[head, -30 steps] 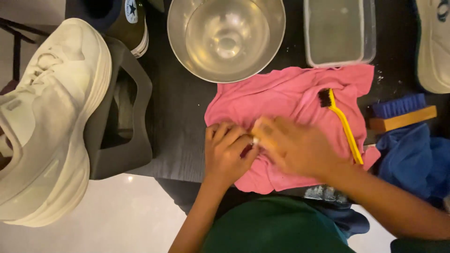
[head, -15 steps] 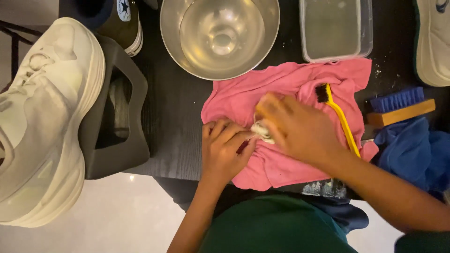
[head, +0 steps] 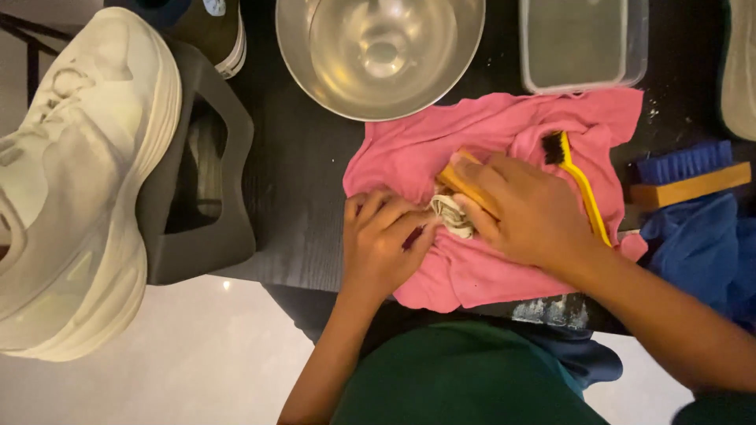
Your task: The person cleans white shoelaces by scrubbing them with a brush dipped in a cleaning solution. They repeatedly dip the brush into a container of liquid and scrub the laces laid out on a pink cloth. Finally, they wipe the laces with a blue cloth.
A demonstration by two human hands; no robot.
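A: What does the left hand (head: 386,248) hold?

B: It presses down on a small whitish bundle (head: 452,216), maybe a rolled shoelace, on the pink cloth (head: 504,134). The fingers are curled together on the bundle and the cloth beside it.

A: And the right hand (head: 528,208)?

B: It is closed around a wooden brush (head: 463,179), and the brush meets the bundle from the right. The two hands are very close, almost touching, over the middle of the cloth.

A: How will the bundle handle?

B: I think it is light and soft, with no stiffness. It may unroll or slide on the cloth, so it is better to pin it flat with the fingertips at one end, as the left hand does. The cloth is also soft and can wrinkle under the push.

A: And the brush?

B: Stiff and light, by my judgement. The wooden back gives a good place for the palm.

A: What lies around?

B: A yellow brush (head: 581,187) on the cloth, just beside the right hand; a metal bowl (head: 381,55) and a clear box (head: 583,43) behind; a blue brush (head: 687,173) to the right; a white shoe (head: 75,181) at the left of the dark desk (head: 295,181).
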